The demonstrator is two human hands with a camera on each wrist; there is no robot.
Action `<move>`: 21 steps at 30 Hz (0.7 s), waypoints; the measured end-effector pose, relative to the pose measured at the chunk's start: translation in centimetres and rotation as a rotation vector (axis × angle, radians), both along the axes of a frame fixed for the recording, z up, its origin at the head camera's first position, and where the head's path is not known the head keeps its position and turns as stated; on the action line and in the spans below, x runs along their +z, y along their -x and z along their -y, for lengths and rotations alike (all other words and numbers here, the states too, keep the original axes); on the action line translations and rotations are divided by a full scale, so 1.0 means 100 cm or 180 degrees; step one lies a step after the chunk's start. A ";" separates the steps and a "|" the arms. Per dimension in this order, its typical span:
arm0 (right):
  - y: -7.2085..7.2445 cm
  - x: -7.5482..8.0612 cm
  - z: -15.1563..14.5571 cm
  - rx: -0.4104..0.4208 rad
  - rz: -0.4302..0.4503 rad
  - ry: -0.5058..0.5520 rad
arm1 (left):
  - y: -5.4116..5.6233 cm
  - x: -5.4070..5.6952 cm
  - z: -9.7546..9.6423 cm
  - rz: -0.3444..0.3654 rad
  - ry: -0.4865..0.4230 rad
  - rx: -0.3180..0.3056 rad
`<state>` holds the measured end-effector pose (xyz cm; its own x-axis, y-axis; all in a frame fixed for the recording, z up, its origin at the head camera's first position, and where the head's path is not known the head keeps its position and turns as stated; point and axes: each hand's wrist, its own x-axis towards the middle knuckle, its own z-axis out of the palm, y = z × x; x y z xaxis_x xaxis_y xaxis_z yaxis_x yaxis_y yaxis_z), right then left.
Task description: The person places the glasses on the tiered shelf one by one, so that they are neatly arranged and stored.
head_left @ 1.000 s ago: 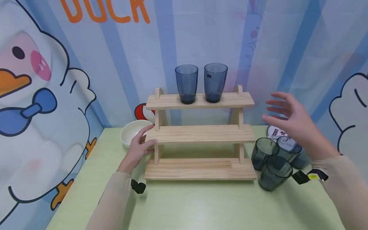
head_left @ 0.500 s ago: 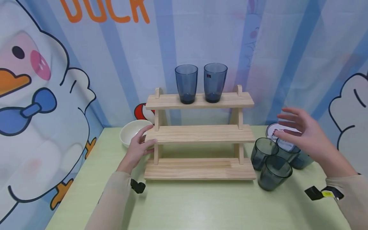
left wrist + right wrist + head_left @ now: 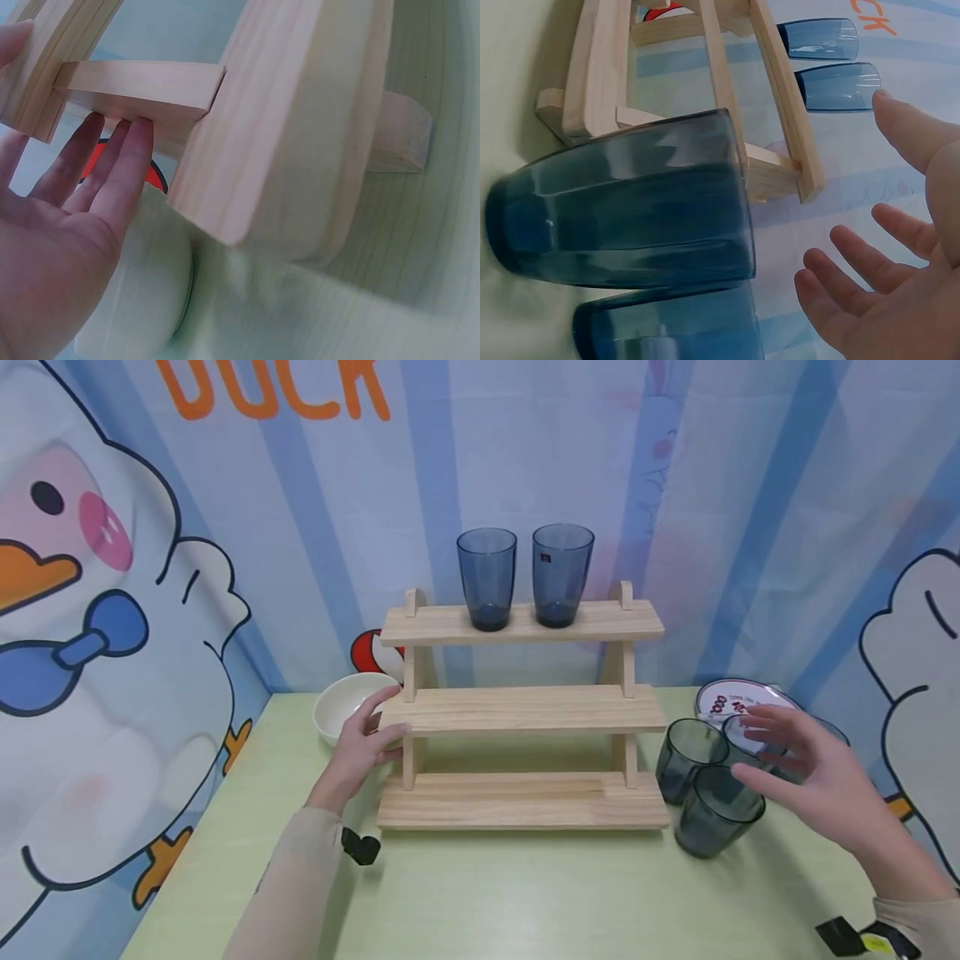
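Note:
A three-tier wooden display shelf (image 3: 517,710) stands on the table. My left hand (image 3: 356,752) grips its left end at the middle tier, thumb at the board and the other fingers against the side support (image 3: 142,86). Two blue glass tumblers, a left one (image 3: 486,578) and a right one (image 3: 562,575) with a small label, stand upright on the top tier. To the right of the shelf, several more tumblers (image 3: 716,818) stand grouped on the table. My right hand (image 3: 825,785) hovers over this group, fingers spread and loosely bent, holding nothing. It partly hides the rear tumblers.
A white bowl (image 3: 341,697) sits behind my left hand. Behind the grouped tumblers lies a round white item with printed lettering (image 3: 738,693). A blue striped backdrop (image 3: 300,527) with cartoon ducks rises at the table's back and sides.
My right hand has come down and to the right, from beside the top tier to just over the grouped tumblers. My left hand and the shelf have stayed put.

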<state>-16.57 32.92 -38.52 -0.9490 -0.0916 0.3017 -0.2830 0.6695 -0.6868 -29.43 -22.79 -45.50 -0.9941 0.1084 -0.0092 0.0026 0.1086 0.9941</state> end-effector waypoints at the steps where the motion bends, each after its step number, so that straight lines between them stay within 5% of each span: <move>1: -0.002 -0.002 0.000 -0.0018 -0.0009 -0.0018 | 0.000 0.000 0.000 0.0004 0.0001 0.0001; 21: -0.028 -0.046 -0.004 0.0050 0.0041 -0.0137 | 0.001 0.000 0.001 0.0027 -0.0035 -0.0007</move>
